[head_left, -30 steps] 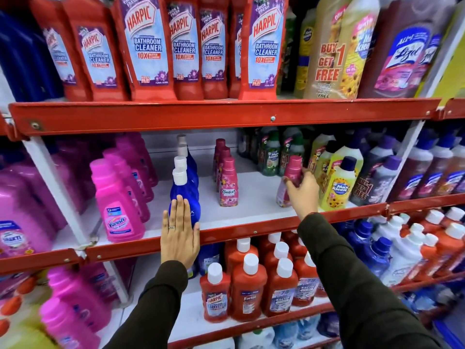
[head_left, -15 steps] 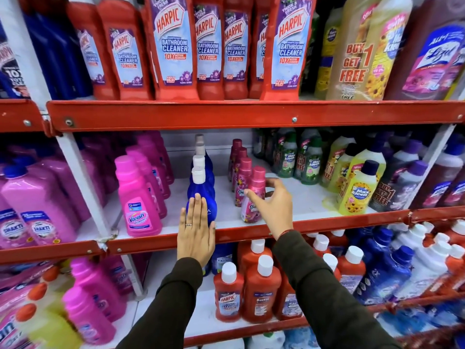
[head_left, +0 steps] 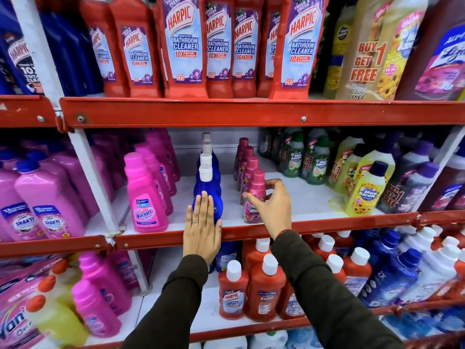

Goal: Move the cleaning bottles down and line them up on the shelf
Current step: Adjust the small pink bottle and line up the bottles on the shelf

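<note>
On the middle shelf [head_left: 314, 226] a small pink Comfort bottle [head_left: 254, 197] stands upright at the front of a row of several like it. My right hand [head_left: 273, 210] curls around its right side and front, thumb on the label. Left of it runs a row of blue bottles with white caps [head_left: 206, 187]. My left hand [head_left: 202, 230] lies flat, fingers together, against the front blue bottle and the red shelf lip. Red Harpic bathroom cleaner bottles [head_left: 185, 46] fill the shelf above.
Pink Vanish bottles [head_left: 144, 195] stand left of the blue row; yellow and green Max Kleen bottles [head_left: 364, 187] stand to the right, with bare white shelf between. Below are red Harpic and Bactin bottles [head_left: 264, 290] and blue and white ones.
My right hand carried the pink bottle leftward from beside the yellow bottles and set it at the front of the pink row. My left hand stayed on the blue bottle.
</note>
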A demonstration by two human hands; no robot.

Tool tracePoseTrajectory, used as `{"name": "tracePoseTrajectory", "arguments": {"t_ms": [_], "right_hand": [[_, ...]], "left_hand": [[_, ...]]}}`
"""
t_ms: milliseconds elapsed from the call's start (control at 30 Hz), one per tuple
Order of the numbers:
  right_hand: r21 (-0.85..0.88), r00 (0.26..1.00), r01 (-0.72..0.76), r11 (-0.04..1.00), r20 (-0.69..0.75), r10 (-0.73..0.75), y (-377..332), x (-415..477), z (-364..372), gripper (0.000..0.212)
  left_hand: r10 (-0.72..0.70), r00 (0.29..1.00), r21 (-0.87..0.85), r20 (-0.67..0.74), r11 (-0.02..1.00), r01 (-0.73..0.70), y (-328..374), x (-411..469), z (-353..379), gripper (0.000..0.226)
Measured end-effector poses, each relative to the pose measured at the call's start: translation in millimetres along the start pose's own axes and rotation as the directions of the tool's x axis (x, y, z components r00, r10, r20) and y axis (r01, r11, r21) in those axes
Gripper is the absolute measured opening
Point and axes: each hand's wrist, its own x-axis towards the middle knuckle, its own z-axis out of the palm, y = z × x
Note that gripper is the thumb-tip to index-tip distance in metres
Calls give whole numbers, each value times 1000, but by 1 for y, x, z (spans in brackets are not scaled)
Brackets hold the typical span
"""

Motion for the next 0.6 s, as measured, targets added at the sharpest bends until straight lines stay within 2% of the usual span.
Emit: {"name": "tracePoseTrajectory", "arguments": {"t_ms": [100, 233, 333, 400, 467, 533, 600], "right_hand": [[98, 998, -37, 995, 56, 32, 3, -7, -1, 68], [363, 975, -210, 908, 142, 169, 7, -21, -8, 65], [461, 955, -285, 840, 206, 211, 9, -27, -11, 62], [480, 940, -320, 816, 268, 212, 12, -30, -10, 60], [468, 923, -342, 815, 329, 198, 16, -30, -8, 60], [436, 915, -337, 834, 361, 181, 19, -29, -8, 59], [414, 911, -330, 849, 375, 171, 19, -27, -10, 58]], "left_hand": [[-14, 999, -28, 30, 999, 15, 1, -1, -3, 81], [-31, 998, -135, 51, 990, 38, 10, -1, -15, 82], [91, 990, -369, 110, 928, -45, 35, 7, -26, 73], [114, 955, -590, 274, 804, 73, 61, 12, -34, 67], [68, 883, -706, 464, 631, 322, 85, 18, -39, 68], [-23, 805, -732, 592, 402, 550, 104, 23, -41, 73], [-101, 720, -692, 686, 217, 689, 112, 31, -43, 78]]}}
